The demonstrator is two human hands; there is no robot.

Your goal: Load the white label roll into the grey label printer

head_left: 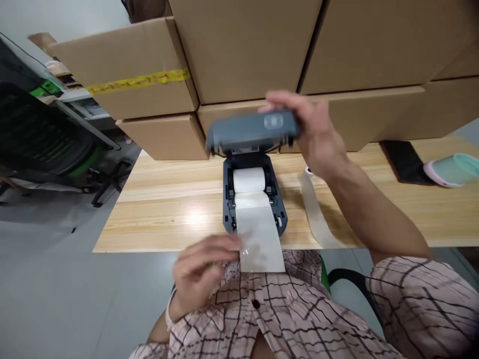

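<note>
A dark grey label printer (226,199) sits on the wooden table with its lid (243,128) raised and tilted. My right hand (312,124) grips the lid's right side, fingers over the top edge. Inside the printer lies a white label roll (249,179). From it a strip of label paper (258,234) runs forward over the front and hangs past the table edge. My left hand (204,269) is at the strip's left edge, fingers stretched out and slightly blurred; whether the fingertips touch the paper is unclear.
Cardboard boxes (247,50) are stacked along the table's (168,199) back. Right of the printer lies a curling paper strip (316,214). Farther right are a dark phone-like slab (406,162) and a green-and-pink cup (454,169). An office chair (45,134) stands on the left.
</note>
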